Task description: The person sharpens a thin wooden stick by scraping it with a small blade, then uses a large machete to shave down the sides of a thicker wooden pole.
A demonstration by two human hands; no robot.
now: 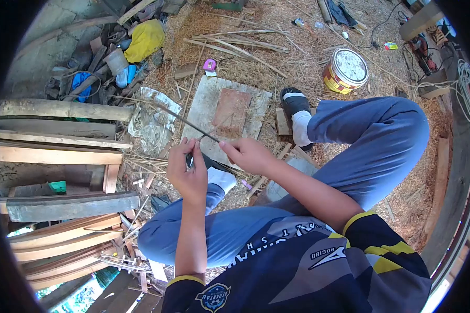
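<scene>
My right hand (pixel 245 155) is closed around the near end of a long, thin dark stick (pixel 185 121). The stick slants away to the upper left, over a pale board. My left hand (pixel 187 169) is just left of it, thumb and fingers pinched together close to the stick. What the left fingertips hold is too small to make out. Below and beyond both hands lies the pale flat board (pixel 201 107) with a reddish-brown rectangular piece (pixel 231 110) on top. A crumpled clear plastic bag (pixel 150 122) is left of the board.
A pink tape measure (pixel 209 64) sits behind the board. Thin wood strips (pixel 240 44) lie on the shavings-covered floor. A paint bucket (pixel 345 70) stands at the right, beyond my knee. Stacked planks (pixel 62 155) line the left side, with a yellow bag (pixel 145 40) and clutter behind.
</scene>
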